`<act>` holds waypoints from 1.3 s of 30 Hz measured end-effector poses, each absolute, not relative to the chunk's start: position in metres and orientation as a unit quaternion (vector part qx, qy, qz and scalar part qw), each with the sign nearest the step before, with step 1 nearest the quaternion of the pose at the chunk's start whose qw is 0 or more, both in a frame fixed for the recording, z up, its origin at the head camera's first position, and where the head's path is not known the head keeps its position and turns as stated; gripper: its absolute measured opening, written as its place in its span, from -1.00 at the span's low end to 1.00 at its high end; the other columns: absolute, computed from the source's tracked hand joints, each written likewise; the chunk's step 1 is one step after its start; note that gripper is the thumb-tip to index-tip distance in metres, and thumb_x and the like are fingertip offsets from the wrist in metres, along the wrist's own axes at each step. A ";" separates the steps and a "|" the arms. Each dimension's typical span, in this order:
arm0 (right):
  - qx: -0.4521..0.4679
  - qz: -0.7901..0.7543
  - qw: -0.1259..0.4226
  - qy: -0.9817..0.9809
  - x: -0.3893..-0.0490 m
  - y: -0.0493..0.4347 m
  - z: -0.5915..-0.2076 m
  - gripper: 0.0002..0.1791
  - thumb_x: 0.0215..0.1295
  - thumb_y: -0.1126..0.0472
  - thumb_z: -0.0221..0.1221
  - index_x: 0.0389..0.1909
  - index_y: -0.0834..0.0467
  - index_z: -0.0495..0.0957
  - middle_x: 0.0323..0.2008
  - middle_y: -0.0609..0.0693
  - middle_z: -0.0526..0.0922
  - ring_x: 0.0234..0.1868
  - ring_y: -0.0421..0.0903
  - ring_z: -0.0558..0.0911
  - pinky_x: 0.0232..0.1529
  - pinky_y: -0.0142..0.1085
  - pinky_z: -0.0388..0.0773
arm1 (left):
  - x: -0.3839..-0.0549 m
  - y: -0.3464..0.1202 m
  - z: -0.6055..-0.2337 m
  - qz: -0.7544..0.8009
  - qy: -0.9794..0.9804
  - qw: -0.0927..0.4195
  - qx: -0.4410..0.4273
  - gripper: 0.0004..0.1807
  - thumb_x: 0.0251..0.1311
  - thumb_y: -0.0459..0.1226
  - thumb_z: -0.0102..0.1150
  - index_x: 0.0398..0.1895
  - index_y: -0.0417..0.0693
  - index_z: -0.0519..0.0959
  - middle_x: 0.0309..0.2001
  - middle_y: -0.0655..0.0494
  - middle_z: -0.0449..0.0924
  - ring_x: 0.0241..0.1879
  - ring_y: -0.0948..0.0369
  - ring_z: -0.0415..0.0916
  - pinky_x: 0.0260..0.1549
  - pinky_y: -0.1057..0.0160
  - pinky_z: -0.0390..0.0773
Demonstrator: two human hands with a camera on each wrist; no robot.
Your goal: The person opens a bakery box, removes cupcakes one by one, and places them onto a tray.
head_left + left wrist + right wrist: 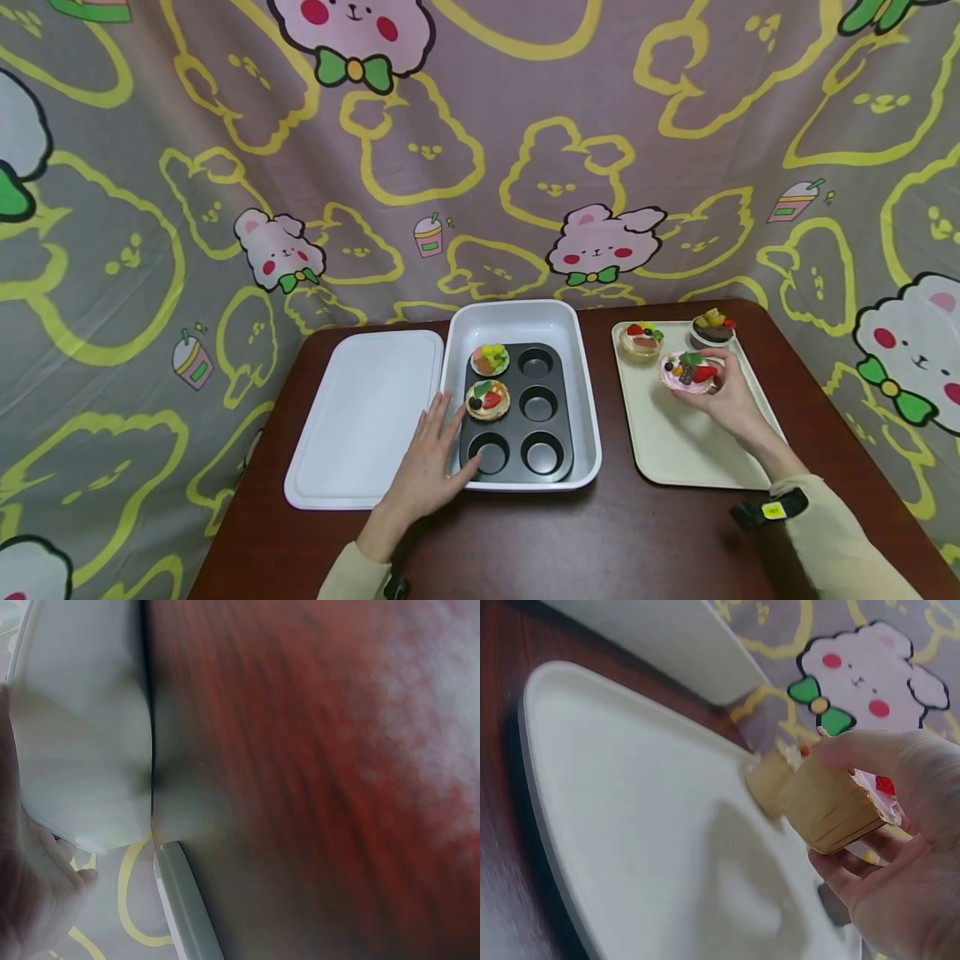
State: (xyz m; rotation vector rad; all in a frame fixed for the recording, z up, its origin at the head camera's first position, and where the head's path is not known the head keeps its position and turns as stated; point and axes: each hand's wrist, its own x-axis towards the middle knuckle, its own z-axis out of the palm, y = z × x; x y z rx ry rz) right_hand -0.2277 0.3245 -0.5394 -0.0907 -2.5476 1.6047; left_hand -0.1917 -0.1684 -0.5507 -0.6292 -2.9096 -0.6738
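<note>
My right hand (722, 392) grips a pink-topped cupcake (686, 372) with berries, raised above the cream tray (675, 450). In the right wrist view its pleated paper cup (829, 806) sits between thumb and fingers. On that tray stand a fruit-topped cupcake (641, 342) and a dark-topped cupcake (712, 327) in a white cup. My left hand (427, 462) rests with fingers spread on the near left rim of the white basin (587, 442). Inside the basin lies a dark muffin pan (514, 417); two cupcakes, one far (490, 360) and one middle (487, 401), fill its left column.
A flat white lid or board (367, 417) lies left of the basin on the brown table (540, 542). Behind and at both sides hangs a patterned curtain (495, 167). A strip of table separates basin and tray.
</note>
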 end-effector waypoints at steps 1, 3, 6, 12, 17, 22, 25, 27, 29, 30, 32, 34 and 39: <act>-0.036 0.528 0.068 -0.846 -0.228 0.326 -0.541 -0.06 0.27 0.42 0.49 0.50 0.39 0.07 0.07 0.31 0.67 -0.14 -0.66 0.47 -0.16 -0.64 0.48 | -0.192 -0.168 -0.551 -0.220 -0.952 0.045 -0.206 -0.07 0.39 0.16 0.29 0.71 -0.07 0.32 0.80 -0.20 0.02 0.81 -0.16 -0.07 0.72 -0.34 0.12; -0.049 0.516 0.068 -0.852 -0.229 0.331 -0.544 -0.04 0.28 0.40 0.48 0.52 0.40 0.06 0.20 0.51 0.57 -0.12 -0.66 0.43 -0.15 -0.68 0.43 | -0.191 -0.169 -0.550 -0.221 -0.952 0.046 -0.205 -0.07 0.39 0.17 0.29 0.70 -0.07 0.33 0.80 -0.20 0.03 0.81 -0.17 -0.07 0.71 -0.35 0.13; -0.068 0.496 0.060 -0.864 -0.230 0.339 -0.547 -0.01 0.33 0.35 0.47 0.55 0.41 0.01 0.33 0.62 0.45 0.03 -0.41 0.52 -0.11 -0.71 0.32 | -0.191 -0.169 -0.550 -0.220 -0.953 0.046 -0.205 -0.07 0.39 0.18 0.28 0.71 -0.07 0.32 0.80 -0.20 0.03 0.81 -0.16 -0.07 0.71 -0.35 0.13; -0.095 0.477 0.058 -0.872 -0.231 0.348 -0.548 0.02 0.38 0.32 0.44 0.59 0.41 -0.06 0.40 0.69 0.36 0.43 0.45 0.42 0.08 -0.55 0.29 | -0.191 -0.169 -0.550 -0.222 -0.953 0.042 -0.203 -0.06 0.40 0.19 0.26 0.72 -0.04 0.30 0.81 -0.18 0.00 0.81 -0.15 -0.09 0.72 -0.33 0.12; -0.115 0.466 0.053 -0.876 -0.232 0.352 -0.551 0.03 0.39 0.31 0.43 0.60 0.40 -0.09 0.43 0.69 0.31 0.49 0.50 0.37 0.33 -0.23 0.40 | -0.191 -0.169 -0.550 -0.227 -0.952 0.039 -0.203 -0.07 0.40 0.17 0.27 0.72 -0.03 0.30 0.81 -0.17 -0.01 0.81 -0.15 -0.09 0.73 -0.34 0.11; -0.125 0.467 0.045 -0.874 -0.235 0.355 -0.551 0.04 0.39 0.34 0.42 0.60 0.43 -0.13 0.45 0.71 0.24 0.50 0.53 0.34 0.46 0.27 0.35 | -0.191 -0.170 -0.550 -0.224 -0.951 0.046 -0.208 -0.06 0.39 0.16 0.29 0.72 -0.07 0.31 0.79 -0.21 0.03 0.81 -0.16 -0.07 0.72 -0.34 0.12; -0.127 0.470 0.039 -0.873 -0.237 0.358 -0.551 0.04 0.40 0.34 0.41 0.61 0.45 -0.13 0.45 0.72 0.25 0.49 0.53 0.34 0.43 0.32 0.34 | -0.191 -0.170 -0.550 -0.221 -0.951 0.051 -0.212 -0.06 0.40 0.15 0.30 0.71 -0.09 0.31 0.78 -0.23 0.05 0.80 -0.17 -0.05 0.72 -0.34 0.13; -0.131 0.468 0.038 -0.873 -0.237 0.361 -0.552 0.04 0.40 0.33 0.41 0.61 0.46 -0.11 0.45 0.71 0.27 0.48 0.51 0.35 0.38 0.27 0.37 | -0.191 -0.170 -0.550 -0.221 -0.950 0.051 -0.213 -0.06 0.40 0.15 0.30 0.71 -0.09 0.31 0.78 -0.24 0.04 0.80 -0.18 -0.05 0.72 -0.34 0.13; -0.134 0.464 0.037 -0.875 -0.236 0.364 -0.552 0.03 0.41 0.30 0.42 0.61 0.46 -0.08 0.44 0.69 0.29 0.46 0.50 0.37 0.30 0.10 0.43 | -0.191 -0.170 -0.551 -0.221 -0.950 0.051 -0.214 -0.07 0.40 0.15 0.30 0.71 -0.09 0.32 0.78 -0.24 0.05 0.80 -0.18 -0.05 0.71 -0.35 0.14; -0.136 0.460 0.036 -0.877 -0.236 0.366 -0.552 0.03 0.41 0.28 0.42 0.62 0.47 -0.07 0.43 0.68 0.30 0.45 0.49 0.38 0.22 -0.01 0.44 | -0.192 -0.170 -0.551 -0.221 -0.950 0.050 -0.214 -0.07 0.40 0.15 0.29 0.71 -0.09 0.31 0.78 -0.24 0.05 0.80 -0.18 -0.05 0.71 -0.34 0.14; -0.136 0.458 0.035 -0.878 -0.235 0.369 -0.553 0.02 0.42 0.26 0.42 0.61 0.47 -0.04 0.43 0.66 0.30 0.42 0.48 0.39 0.09 -0.24 0.39 | -0.192 -0.170 -0.551 -0.222 -0.950 0.048 -0.213 -0.07 0.40 0.16 0.29 0.71 -0.09 0.32 0.78 -0.24 0.04 0.80 -0.18 -0.05 0.71 -0.34 0.14; -0.131 0.454 0.033 -0.881 -0.234 0.371 -0.553 0.01 0.43 0.24 0.42 0.61 0.48 -0.02 0.42 0.65 0.31 0.39 0.46 0.40 -0.03 -0.40 0.28 | -0.192 -0.170 -0.550 -0.220 -0.951 0.045 -0.211 -0.06 0.40 0.16 0.29 0.71 -0.09 0.31 0.79 -0.24 0.04 0.80 -0.17 -0.06 0.72 -0.34 0.13; -0.123 0.452 0.032 -0.883 -0.234 0.374 -0.555 0.00 0.45 0.20 0.42 0.63 0.48 0.00 0.45 0.64 0.30 0.39 0.45 0.40 -0.11 -0.50 0.24 | -0.191 -0.170 -0.549 -0.217 -0.953 0.038 -0.209 -0.05 0.40 0.18 0.28 0.72 -0.09 0.30 0.79 -0.23 0.02 0.81 -0.16 -0.08 0.73 -0.32 0.10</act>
